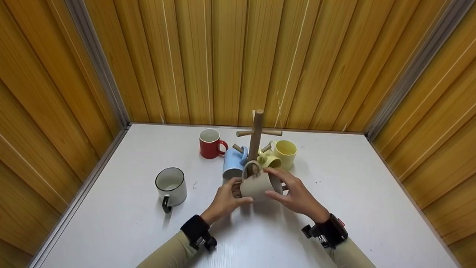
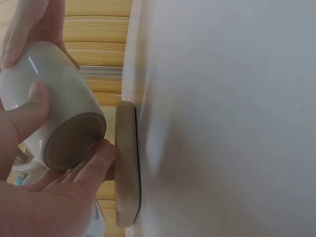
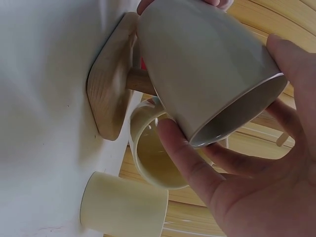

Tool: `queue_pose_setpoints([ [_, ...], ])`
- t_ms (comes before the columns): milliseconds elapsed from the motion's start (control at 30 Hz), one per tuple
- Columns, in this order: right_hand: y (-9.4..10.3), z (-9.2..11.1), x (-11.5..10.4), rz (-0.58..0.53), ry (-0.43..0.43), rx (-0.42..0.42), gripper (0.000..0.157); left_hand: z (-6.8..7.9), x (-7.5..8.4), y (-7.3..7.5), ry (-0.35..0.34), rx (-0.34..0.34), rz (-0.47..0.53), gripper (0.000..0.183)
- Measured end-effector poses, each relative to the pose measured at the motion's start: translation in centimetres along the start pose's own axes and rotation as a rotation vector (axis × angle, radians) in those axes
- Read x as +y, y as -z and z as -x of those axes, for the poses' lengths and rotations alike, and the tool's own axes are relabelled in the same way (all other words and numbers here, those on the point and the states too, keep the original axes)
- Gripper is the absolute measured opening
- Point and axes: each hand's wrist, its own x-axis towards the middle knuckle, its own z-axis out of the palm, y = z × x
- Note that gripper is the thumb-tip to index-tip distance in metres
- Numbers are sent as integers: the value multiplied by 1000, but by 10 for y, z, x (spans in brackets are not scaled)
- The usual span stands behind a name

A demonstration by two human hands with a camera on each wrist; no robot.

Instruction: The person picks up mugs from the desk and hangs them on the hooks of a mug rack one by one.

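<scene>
Fingers of both hands grasp the beige mug (image 1: 256, 187): the left hand (image 1: 225, 201) around its base end, the right hand (image 1: 295, 191) around its rim. It is held tipped sideways at the near side of the wooden mug tree (image 1: 255, 143), its handle by the post; whether a peg passes through, I cannot tell. Probably glazed ceramic: stiff, fairly weighty, slick, breakable; best held by the body, leaving the handle free. Only the left wrist view bares the brown underside (image 2: 74, 141); only the head view shows the whole red mug (image 1: 209, 145), left of the tree.
</scene>
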Motion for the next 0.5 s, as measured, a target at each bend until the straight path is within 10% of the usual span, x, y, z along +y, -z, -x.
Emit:
queue_pose_setpoints([
  [500, -5, 1, 3, -16, 4, 23, 66, -4, -2, 0, -6, 33, 2, 63],
])
